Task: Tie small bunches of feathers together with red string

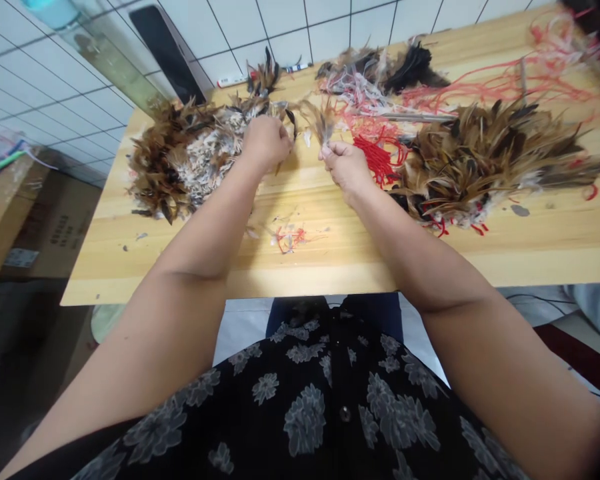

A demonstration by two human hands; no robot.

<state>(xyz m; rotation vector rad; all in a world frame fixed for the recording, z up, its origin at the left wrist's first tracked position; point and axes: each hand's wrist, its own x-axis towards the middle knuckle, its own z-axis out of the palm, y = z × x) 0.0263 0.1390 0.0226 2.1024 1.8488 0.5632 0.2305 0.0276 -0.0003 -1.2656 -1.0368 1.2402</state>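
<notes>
Feathers (pixel 324 121) are pinched by right fingers (pixel 334 151); whether left fingers (pixel 284 136) grip anything, I can't tell.

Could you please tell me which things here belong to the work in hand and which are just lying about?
Likely part of the work:
feather tuft held by the right hand
left feather pile
right feather pile
red strings

Apparently just lying about:
smartphone
red-and-white marker
cardboard box

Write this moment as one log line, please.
left hand: at left feather pile, grip unclear | right hand: pinching feather bunch | beside right hand: red cords
</notes>
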